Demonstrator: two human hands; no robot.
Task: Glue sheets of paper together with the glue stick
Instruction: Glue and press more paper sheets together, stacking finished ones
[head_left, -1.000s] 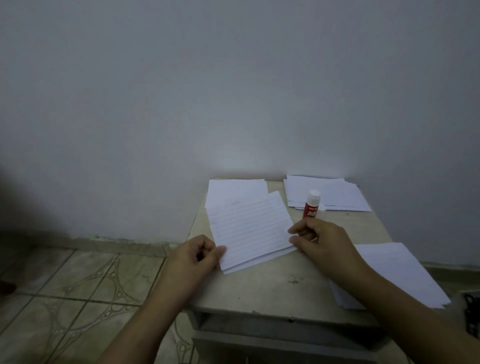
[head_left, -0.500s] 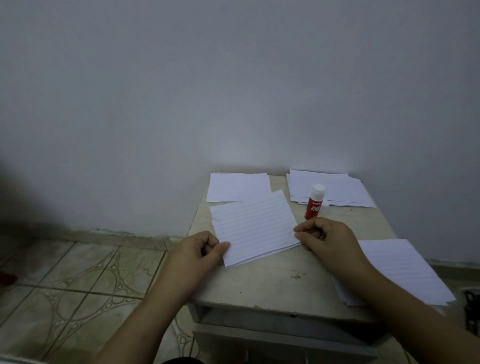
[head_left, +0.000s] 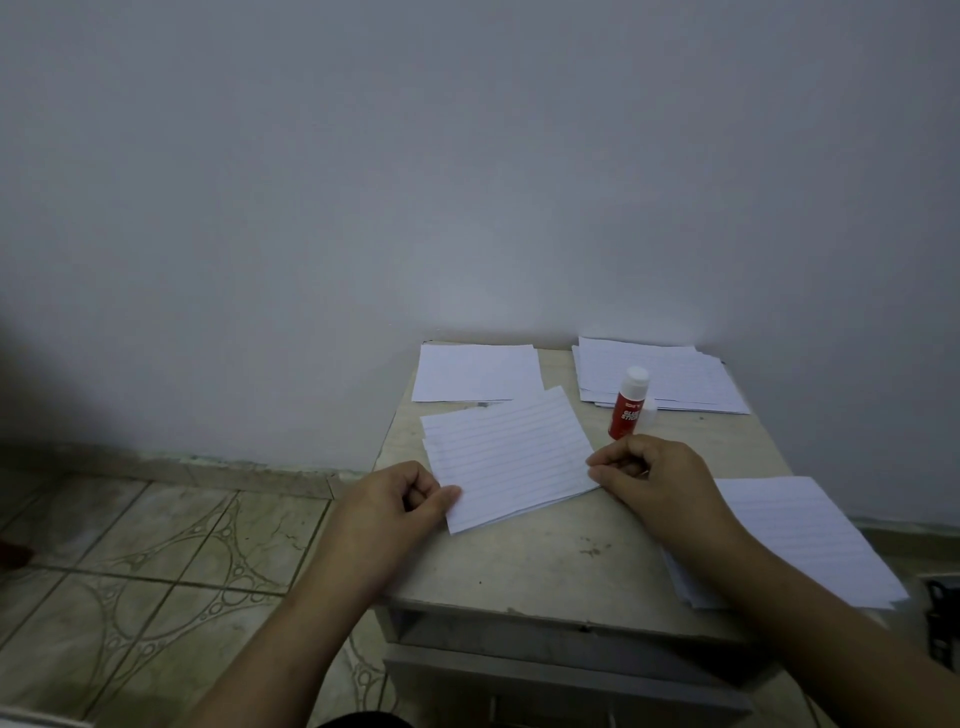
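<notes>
Since 1 second ago, little change: lined sheets (head_left: 511, 460) stay in middle of small table (head_left: 545, 566), only tilt slightly different; view shifted a bit

Left hand (head_left: 400, 499) still pinches near-left corner of sheets, right hand (head_left: 649, 475) still pinches right edge, fingers curled on paper

Glue stick (head_left: 627, 402) upright, capped, just far of right hand, untouched

Other paper stacks: far left (head_left: 475, 371), far right (head_left: 675, 374), near right (head_left: 795, 535)

Judgement: sheets being aligned or pressed together; glue not in use at this moment

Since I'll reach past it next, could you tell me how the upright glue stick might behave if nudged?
The glue stick stands upright, tall on a narrow base, so it would probably tip easily. Its round body would likely roll once down. It looks small and plastic, so probably light.
</notes>
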